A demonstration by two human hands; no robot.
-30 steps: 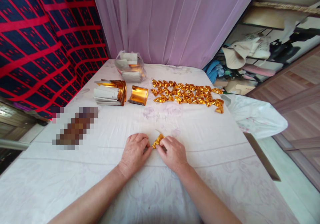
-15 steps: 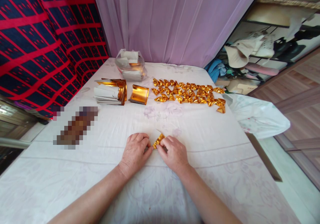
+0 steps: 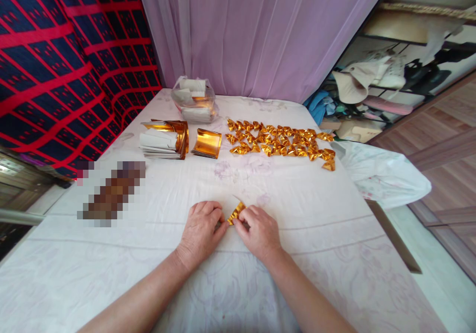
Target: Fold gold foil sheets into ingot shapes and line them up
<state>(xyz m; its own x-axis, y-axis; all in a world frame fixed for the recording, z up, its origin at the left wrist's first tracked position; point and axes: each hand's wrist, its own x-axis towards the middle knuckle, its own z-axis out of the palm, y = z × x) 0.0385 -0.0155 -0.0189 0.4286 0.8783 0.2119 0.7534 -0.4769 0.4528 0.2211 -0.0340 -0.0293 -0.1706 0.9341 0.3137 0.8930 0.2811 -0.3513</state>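
Observation:
My left hand (image 3: 201, 230) and my right hand (image 3: 259, 230) meet at the near middle of the white cloth-covered table (image 3: 186, 283). Both pinch one small piece of gold foil paper (image 3: 235, 212), partly folded, which pokes up between the fingertips. Most of the piece is hidden by my fingers. Further back lie rows of several folded gold foil pieces (image 3: 281, 143). To their left stand a small stack of gold foil sheets (image 3: 207, 142) and a larger stack of white-backed sheets (image 3: 163, 138).
A clear plastic bag of paper (image 3: 194, 99) sits at the back by the purple curtain (image 3: 253, 30). A blurred brown object (image 3: 111, 194) lies at the left. A white cloth (image 3: 379, 171) hangs off the right edge, above the wooden floor.
My hands have stayed in place on the foil piece, with only small finger shifts. The view moved slightly.

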